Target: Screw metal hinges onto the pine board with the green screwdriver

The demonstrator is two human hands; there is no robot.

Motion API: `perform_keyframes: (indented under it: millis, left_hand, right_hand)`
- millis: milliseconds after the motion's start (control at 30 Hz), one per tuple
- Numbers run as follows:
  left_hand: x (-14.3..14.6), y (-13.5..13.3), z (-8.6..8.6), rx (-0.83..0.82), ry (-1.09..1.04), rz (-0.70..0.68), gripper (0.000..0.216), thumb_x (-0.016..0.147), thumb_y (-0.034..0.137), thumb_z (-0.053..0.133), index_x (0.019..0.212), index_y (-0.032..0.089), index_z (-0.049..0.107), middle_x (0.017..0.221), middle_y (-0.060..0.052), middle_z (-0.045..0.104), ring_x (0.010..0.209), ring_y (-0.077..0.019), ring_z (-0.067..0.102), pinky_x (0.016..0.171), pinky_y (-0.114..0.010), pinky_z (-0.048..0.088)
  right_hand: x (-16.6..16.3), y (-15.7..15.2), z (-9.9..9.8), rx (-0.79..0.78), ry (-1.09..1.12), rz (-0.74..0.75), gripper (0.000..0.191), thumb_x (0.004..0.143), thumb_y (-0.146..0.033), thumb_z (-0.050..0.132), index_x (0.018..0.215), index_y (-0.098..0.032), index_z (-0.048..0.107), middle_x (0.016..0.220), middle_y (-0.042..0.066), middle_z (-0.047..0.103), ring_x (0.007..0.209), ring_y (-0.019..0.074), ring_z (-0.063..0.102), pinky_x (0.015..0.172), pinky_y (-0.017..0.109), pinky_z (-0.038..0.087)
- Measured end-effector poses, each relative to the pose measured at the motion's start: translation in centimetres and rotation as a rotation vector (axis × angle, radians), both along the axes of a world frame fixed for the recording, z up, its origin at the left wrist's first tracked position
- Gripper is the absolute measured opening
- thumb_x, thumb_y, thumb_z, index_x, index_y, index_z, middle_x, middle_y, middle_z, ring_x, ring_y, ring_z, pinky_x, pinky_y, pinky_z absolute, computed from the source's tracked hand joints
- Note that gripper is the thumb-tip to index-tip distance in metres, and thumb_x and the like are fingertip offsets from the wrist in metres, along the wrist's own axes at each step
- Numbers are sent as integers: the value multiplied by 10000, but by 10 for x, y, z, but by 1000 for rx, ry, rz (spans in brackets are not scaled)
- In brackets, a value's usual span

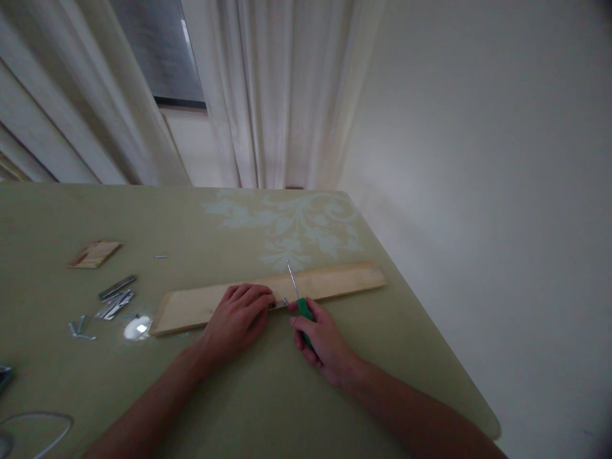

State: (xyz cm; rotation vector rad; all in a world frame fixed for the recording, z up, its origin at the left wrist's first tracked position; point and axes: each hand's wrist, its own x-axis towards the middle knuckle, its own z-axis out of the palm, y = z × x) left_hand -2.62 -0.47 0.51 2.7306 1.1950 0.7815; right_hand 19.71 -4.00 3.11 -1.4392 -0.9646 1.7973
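Note:
A long pale wooden board lies flat on the table. My left hand rests on its near edge, fingers together and curled over a small metal hardware piece, which sticks out past the fingertips. The fingers hide part of that piece, and I cannot tell its exact kind. In my right hand is a screwdriver with a green handle. Its thin shaft points up and away over the board, the tip clear of the metal piece.
Left of the board lie several screws, metal strips and a shiny round white item. Farther back are a small wood piece and a lone screw. A white cable curves at lower left. A wall borders the right.

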Motion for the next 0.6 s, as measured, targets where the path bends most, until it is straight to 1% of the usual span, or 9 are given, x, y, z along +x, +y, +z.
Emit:
perform_keyframes:
  millis: [100,167,333,433,533,600]
  left_hand:
    - [-1,1,-2,20,-10,-11,259,1029,174,528,1216,239,695,1224,-68,736,1110,-244,643,966,-411,443]
    - [-2,1,-3,34,-15,-17,249,1034,181,529,1212,234,695,1225,-71,740,1102,-246,644,963,-414,443]
    - [-2,1,-1,12,-15,-19,260,1045,185,507,1222,240,690,1240,-72,735,1114,-244,642,960,-413,442]
    - [-1,0,0,-8,-2,-17,297,1019,150,502,1229,245,691,1252,-66,730,1137,-246,640,975,-417,442]
    - [0,0,-1,-2,5,-4,278,1019,161,511,1209,247,695,1247,-68,733,1135,-252,640,979,-423,439]
    - [0,1,-3,1,12,1,258,1031,179,517,1206,254,693,1249,-65,734,1133,-253,641,980,-423,436]
  right_hand:
    - [6,3,-1,75,-54,86,263,884,-332,618,1128,-234,610,546,-102,556,332,64,285,344,227,155]
    - [10,6,-2,104,-126,111,248,914,-352,611,1126,-225,637,557,-92,561,343,64,308,365,230,190]
    - [14,12,-2,168,-266,82,256,927,-331,641,1144,-211,704,536,-99,488,385,65,357,440,225,287]
    - [13,14,-2,145,-274,65,243,947,-350,617,1102,-199,727,524,-96,458,389,73,345,420,230,271]
    - [12,14,-4,104,-252,70,244,950,-380,607,1033,-184,727,518,-89,459,380,79,328,382,235,236]
    - [12,14,-6,131,-245,51,235,942,-369,611,1045,-189,722,518,-93,463,378,77,332,380,229,246]
